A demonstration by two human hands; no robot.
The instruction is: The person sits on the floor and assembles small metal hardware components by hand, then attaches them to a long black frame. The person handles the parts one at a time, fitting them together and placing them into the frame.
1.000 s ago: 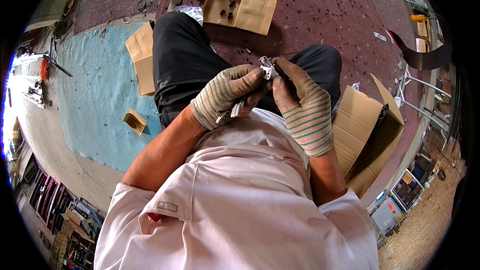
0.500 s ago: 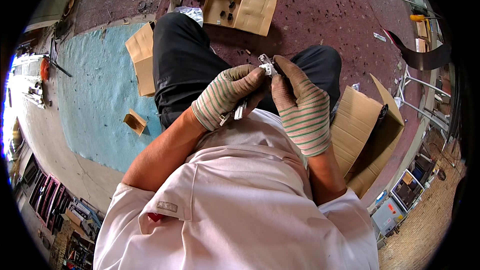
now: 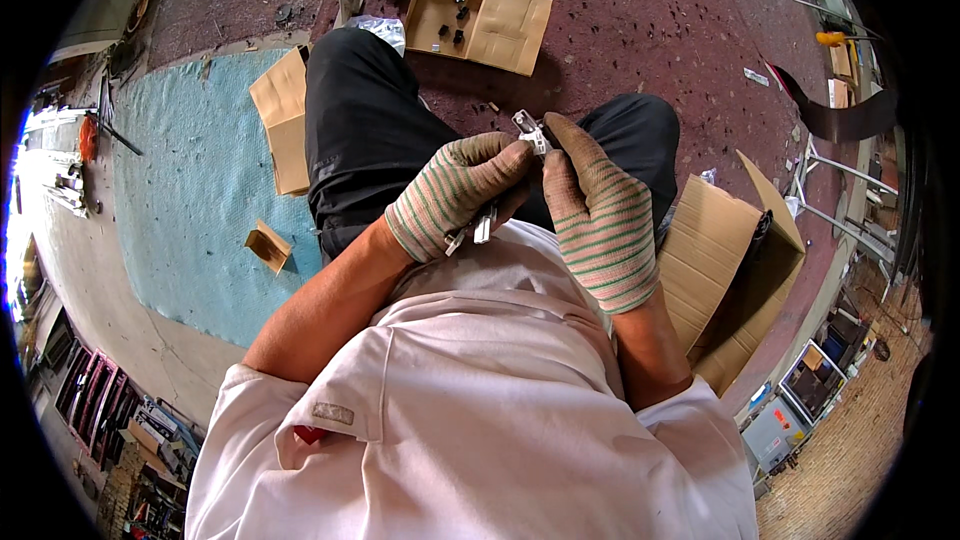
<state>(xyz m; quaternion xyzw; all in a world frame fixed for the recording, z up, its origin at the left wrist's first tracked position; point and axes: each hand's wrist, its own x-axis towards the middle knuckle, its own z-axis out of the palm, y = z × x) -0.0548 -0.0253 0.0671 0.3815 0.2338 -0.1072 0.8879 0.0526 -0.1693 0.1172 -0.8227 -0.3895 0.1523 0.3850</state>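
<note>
On our far left there's the blue mat (image 3: 175,190) with a little cardboard box (image 3: 268,248) sitting on it, then a tan carton (image 3: 284,125) right beside our left knee (image 3: 352,80), so that leg's kinda boxed in. Our left hand (image 3: 462,183), in a striped glove, has metal strips (image 3: 484,227) poking out below it, and ahead on the floor there's an open box (image 3: 510,25) with a few black bits (image 3: 459,37). The small silvery piece (image 3: 537,142) is up between our knees, pinched in the left thumb and fingers. Our right hand (image 3: 605,215) has thumb and forefinger bent in right at it; can't tell if they're gripping or just touching. Looks to us like fiddly two-handed fingertip work, so the next move probably calls for a steady left pinch and light right fingers. Past our right knee (image 3: 640,130) the red floor (image 3: 690,50) runs wide, so there's decent room forward, but the big carton (image 3: 710,250) stands near our right forearm, flap edges up, and might snag a sleeve.
</note>
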